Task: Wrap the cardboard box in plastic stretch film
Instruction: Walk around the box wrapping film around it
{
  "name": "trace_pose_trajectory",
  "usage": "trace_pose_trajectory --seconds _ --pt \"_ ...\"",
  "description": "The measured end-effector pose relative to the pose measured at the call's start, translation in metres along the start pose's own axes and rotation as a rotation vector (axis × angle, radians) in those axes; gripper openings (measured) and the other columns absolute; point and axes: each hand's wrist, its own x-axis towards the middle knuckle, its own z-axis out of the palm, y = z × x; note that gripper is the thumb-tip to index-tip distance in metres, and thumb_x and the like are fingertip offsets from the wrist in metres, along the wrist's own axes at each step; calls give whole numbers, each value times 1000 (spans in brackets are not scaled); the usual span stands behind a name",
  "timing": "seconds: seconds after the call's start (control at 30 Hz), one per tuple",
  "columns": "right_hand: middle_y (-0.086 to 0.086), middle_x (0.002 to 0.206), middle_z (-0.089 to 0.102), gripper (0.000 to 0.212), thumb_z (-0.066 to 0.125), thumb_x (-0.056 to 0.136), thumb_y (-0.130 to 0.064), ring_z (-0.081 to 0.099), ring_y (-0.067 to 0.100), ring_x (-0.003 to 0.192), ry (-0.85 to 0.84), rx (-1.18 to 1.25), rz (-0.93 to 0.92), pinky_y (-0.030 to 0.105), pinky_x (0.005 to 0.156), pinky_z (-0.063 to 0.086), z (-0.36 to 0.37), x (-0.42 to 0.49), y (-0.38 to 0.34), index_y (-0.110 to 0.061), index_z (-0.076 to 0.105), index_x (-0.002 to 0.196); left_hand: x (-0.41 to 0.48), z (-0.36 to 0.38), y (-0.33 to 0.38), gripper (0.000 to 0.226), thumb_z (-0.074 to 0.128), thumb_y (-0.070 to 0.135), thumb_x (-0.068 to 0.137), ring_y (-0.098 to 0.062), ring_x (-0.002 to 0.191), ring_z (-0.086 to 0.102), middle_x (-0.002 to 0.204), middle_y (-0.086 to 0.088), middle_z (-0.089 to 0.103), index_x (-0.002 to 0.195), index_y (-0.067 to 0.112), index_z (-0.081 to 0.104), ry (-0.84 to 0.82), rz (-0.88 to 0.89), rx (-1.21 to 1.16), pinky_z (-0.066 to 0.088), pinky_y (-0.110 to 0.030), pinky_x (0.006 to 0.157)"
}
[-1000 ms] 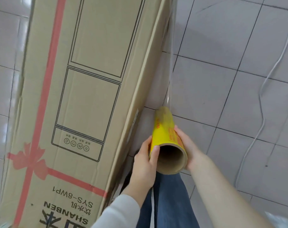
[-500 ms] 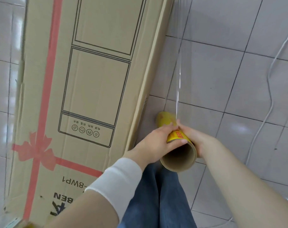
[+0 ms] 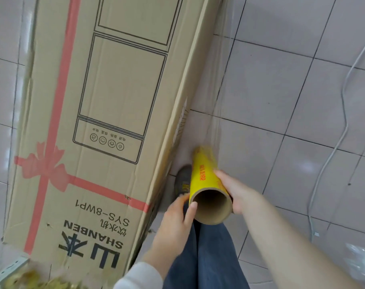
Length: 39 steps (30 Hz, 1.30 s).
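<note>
A tall cardboard box (image 3: 106, 113) printed with a red ribbon and "SHANBEN" fills the left of the head view. To its right I hold a yellow roll of stretch film (image 3: 203, 174), its open cardboard core facing me. My right hand (image 3: 233, 192) grips the roll's right side. My left hand (image 3: 175, 222) cups the near end from the left, thumb against the core's rim. A clear sheet of film (image 3: 219, 90) runs from the roll up along the box's right edge. Film lies over the box's face.
The floor is pale tile. A white cable (image 3: 342, 122) snakes along the right. Crumpled clear plastic (image 3: 360, 259) lies at the bottom right. My shoe (image 3: 182, 180) stands by the box's edge. A metal angle bar (image 3: 8, 270) sits at the bottom left.
My left hand, laid over the top of the roll half a second ago, has slid back to the left of its near end. The roll has swung to point further away from me.
</note>
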Motion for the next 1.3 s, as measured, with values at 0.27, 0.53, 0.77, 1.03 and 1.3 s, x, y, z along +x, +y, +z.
trace_pose_trajectory --seconds 0.27,0.53,0.77,1.03,1.3 --pt "15 108 66 53 39 91 -63 62 33 103 -41 -102 3 44 89 52 -11 -5 10 -24 52 124 42 -10 27 71 49 50 88 -16 141 24 155 1 23 147 25 19 -327 176 236 21 -30 114" --pt "16 100 72 65 51 81 -68 67 31 91 -167 281 -10 35 66 56 -1 9 63 -19 59 123 -1 6 -22 56 35 55 87 14 109 47 120 24 50 137 31 34 -21 135 -104 34 -1 87" --pt "16 91 70 68 52 83 -65 66 29 78 -161 119 26 30 61 53 21 7 74 -13 57 127 -34 12 -49 49 33 43 92 10 126 34 143 15 37 139 29 30 50 -1 -217 23 -4 101" --pt "15 93 63 62 37 95 -57 61 27 77 -20 -52 -39 31 61 48 30 11 78 -12 46 136 -11 -8 -50 71 50 46 89 -8 143 16 156 8 16 148 26 16 -230 194 102 15 -23 114" --pt "14 86 73 57 43 90 -61 69 26 77 -142 154 -93 32 63 53 22 6 116 -15 61 117 -44 17 -77 61 38 53 89 1 121 39 138 13 41 143 28 29 27 167 -157 29 -4 90"
